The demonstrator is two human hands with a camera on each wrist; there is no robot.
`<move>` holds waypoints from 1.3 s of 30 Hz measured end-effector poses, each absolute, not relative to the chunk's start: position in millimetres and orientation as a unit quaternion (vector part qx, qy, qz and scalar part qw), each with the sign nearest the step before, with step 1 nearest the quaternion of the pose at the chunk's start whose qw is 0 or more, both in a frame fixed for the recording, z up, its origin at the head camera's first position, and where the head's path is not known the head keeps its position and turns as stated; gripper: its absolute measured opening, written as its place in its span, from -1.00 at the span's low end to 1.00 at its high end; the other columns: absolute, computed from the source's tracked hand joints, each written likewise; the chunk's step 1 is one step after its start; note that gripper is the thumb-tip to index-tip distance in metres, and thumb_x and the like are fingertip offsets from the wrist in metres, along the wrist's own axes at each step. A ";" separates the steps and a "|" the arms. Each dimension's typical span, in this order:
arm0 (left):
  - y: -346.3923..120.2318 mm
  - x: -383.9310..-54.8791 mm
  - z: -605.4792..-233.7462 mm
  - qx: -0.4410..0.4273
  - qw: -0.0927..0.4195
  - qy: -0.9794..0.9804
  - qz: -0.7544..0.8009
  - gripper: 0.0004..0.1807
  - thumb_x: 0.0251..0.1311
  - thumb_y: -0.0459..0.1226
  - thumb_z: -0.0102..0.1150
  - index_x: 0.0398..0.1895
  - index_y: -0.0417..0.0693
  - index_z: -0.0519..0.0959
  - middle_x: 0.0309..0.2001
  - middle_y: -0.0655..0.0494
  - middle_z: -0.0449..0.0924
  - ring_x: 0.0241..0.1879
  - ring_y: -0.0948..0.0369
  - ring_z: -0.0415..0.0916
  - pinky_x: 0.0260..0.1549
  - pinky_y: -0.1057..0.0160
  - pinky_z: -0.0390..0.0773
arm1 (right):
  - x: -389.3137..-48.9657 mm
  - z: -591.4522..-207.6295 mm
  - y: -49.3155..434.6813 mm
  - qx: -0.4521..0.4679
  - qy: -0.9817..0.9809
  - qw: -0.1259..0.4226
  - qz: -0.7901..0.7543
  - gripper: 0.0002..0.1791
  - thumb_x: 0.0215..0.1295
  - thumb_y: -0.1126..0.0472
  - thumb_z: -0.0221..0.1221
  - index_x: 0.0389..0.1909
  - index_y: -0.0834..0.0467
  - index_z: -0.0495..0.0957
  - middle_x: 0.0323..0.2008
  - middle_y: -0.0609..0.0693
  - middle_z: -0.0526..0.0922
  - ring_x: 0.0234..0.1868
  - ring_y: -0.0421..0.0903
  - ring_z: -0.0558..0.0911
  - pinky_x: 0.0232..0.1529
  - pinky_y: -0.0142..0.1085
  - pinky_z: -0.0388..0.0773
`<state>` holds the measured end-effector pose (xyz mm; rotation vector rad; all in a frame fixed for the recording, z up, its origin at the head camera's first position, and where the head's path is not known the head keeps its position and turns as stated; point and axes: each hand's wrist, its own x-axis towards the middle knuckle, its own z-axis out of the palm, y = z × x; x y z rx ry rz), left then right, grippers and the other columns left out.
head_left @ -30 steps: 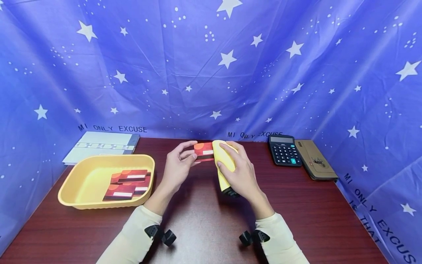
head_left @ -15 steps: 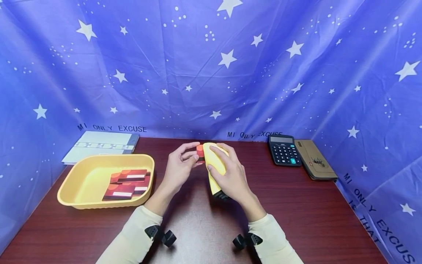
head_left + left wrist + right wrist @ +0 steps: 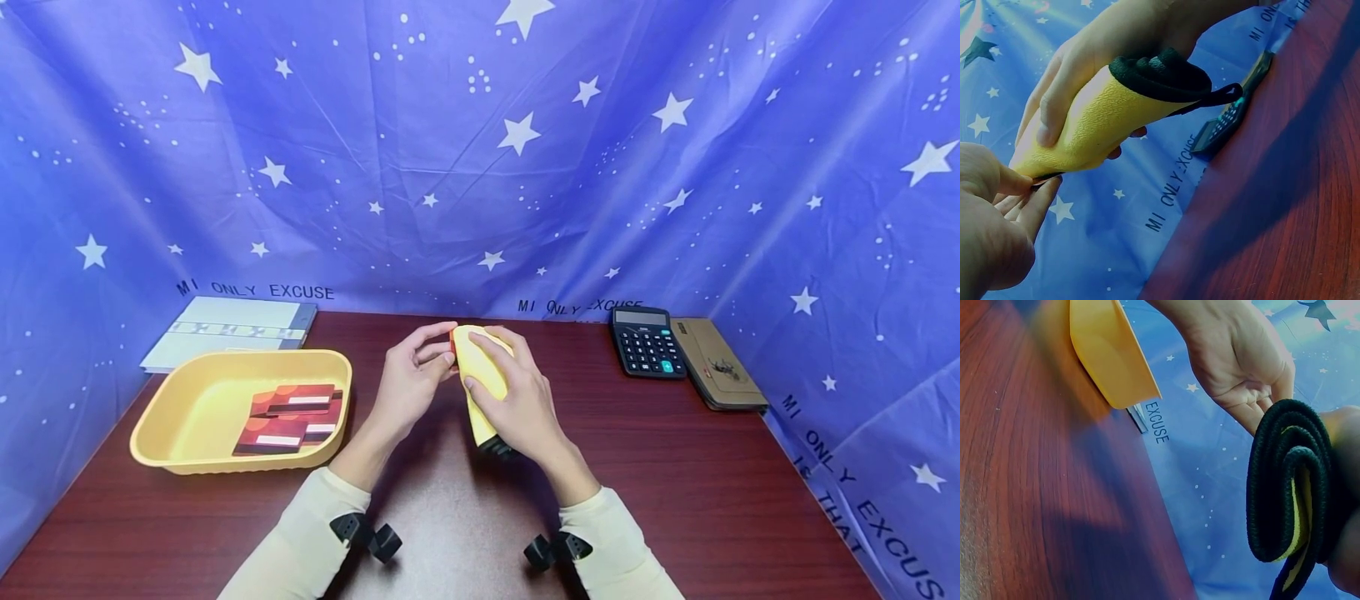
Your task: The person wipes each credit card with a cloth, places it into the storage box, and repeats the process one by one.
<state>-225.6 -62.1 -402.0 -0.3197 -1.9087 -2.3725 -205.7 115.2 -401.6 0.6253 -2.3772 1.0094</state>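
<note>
My right hand (image 3: 528, 408) grips a folded yellow cloth (image 3: 480, 358) with black edging, above the middle of the table. In the left wrist view the cloth (image 3: 1100, 125) shows its rolled black end and a small hanging loop. My left hand (image 3: 405, 379) pinches a red card (image 3: 453, 339) at its left edge between thumb and fingers. Only a thin strip of that card shows; the cloth covers the rest. In the right wrist view the cloth's layered black end (image 3: 1288, 481) hides the left fingertips.
A yellow basket (image 3: 198, 417) on the left holds several red cards (image 3: 273, 435) with white strips. Behind it lies a white notebook (image 3: 225, 321). A black calculator (image 3: 648, 346) and a brown wallet (image 3: 720, 367) lie at the back right, before a blue starred curtain (image 3: 480, 167).
My right hand has moved left with the cloth, which slid over the card until only its edge shows. My left hand has stayed nearly in place, holding the card.
</note>
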 end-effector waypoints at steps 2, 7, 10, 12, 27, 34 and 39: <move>-61.7 -225.3 -402.0 -0.109 0.039 -0.618 -0.778 -0.53 0.34 -0.61 0.09 0.28 -0.22 0.55 -0.04 -0.38 0.71 -0.15 0.28 0.75 -0.02 0.17 0.80 | -206.4 -402.0 117.6 0.224 -0.870 0.241 0.368 -0.34 0.21 0.12 0.40 0.37 -0.17 0.52 0.39 -0.08 0.47 0.03 -0.02 0.68 -0.31 -0.19 0.63; -60.6 -224.4 -401.4 -0.115 0.033 -0.614 -0.780 -0.53 0.32 -0.62 0.10 0.29 -0.29 0.54 -0.06 -0.39 0.71 -0.18 0.28 0.75 -0.03 0.12 0.80 | -209.7 -403.5 126.7 0.202 -0.875 0.241 0.369 -0.33 0.22 0.11 0.40 0.38 -0.21 0.51 0.39 -0.10 0.46 0.08 -0.03 0.66 -0.26 -0.17 0.63; -60.3 -223.6 -399.9 -0.113 0.031 -0.616 -0.779 -0.52 0.31 -0.62 0.09 0.29 -0.31 0.53 -0.10 -0.35 0.72 -0.20 0.27 0.75 -0.02 0.08 0.80 | -212.0 -403.7 133.5 0.195 -0.875 0.244 0.370 -0.33 0.21 0.12 0.40 0.38 -0.20 0.51 0.38 -0.10 0.47 0.12 -0.02 0.65 -0.23 -0.12 0.64; -60.2 -223.4 -399.2 -0.111 0.030 -0.616 -0.779 -0.52 0.30 -0.63 0.09 0.29 -0.30 0.54 -0.13 -0.31 0.72 -0.22 0.28 0.74 -0.02 0.07 0.80 | -213.2 -403.2 138.2 0.192 -0.875 0.244 0.370 -0.32 0.21 0.12 0.41 0.38 -0.20 0.52 0.38 -0.10 0.47 0.16 -0.02 0.64 -0.20 -0.09 0.66; -64.8 -223.2 -394.8 -0.108 0.033 -0.622 -0.775 -0.52 0.30 -0.61 0.11 0.29 -0.29 0.55 -0.10 -0.35 0.72 -0.23 0.29 0.74 -0.04 0.06 0.81 | -216.3 -399.1 159.5 0.168 -0.879 0.242 0.376 -0.35 0.21 0.15 0.41 0.36 -0.14 0.54 0.37 -0.06 0.47 0.23 0.00 0.58 -0.06 -0.05 0.63; -75.5 -221.3 -387.6 -0.118 0.036 -0.641 -0.758 -0.52 0.30 -0.58 0.13 0.29 -0.25 0.57 -0.10 -0.33 0.72 -0.20 0.27 0.72 -0.04 0.11 0.81 | -216.2 -397.6 169.2 0.155 -0.880 0.240 0.379 -0.36 0.22 0.16 0.41 0.36 -0.12 0.54 0.37 -0.03 0.47 0.26 0.02 0.57 -0.04 -0.05 0.61; -89.8 -218.7 -382.9 -0.120 0.043 -0.642 -0.756 -0.52 0.31 -0.56 0.16 0.30 -0.25 0.56 -0.18 -0.02 0.77 -0.20 0.34 0.71 -0.04 0.14 0.81 | -216.2 -396.1 179.2 0.148 -0.878 0.253 0.377 -0.36 0.20 0.18 0.42 0.34 -0.10 0.56 0.36 -0.02 0.48 0.23 0.05 0.58 -0.04 -0.06 0.59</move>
